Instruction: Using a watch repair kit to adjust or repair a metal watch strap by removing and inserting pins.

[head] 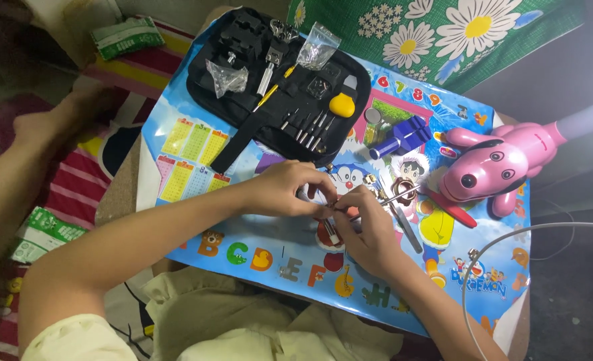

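Both my hands meet over the middle of a small table covered with a colourful cartoon sheet (196, 154). My left hand (286, 190) pinches a small metal part (328, 204) between thumb and fingers. My right hand (368, 230) presses against it and holds a thin metal tool (393, 198), whose shaft points right toward a brownish ring-shaped piece (404, 188). The fingers hide most of the small part, so I cannot tell what it is.
An open black tool case (243, 137) lies at the back with small screwdrivers, two clear plastic bags and a yellow-handled tool (342, 104). A blue tool (403, 137), a pink dog-shaped lamp (493, 164), tweezers (410, 230), a red-handled tool (455, 212) and a white cable (510, 234) lie at the right.
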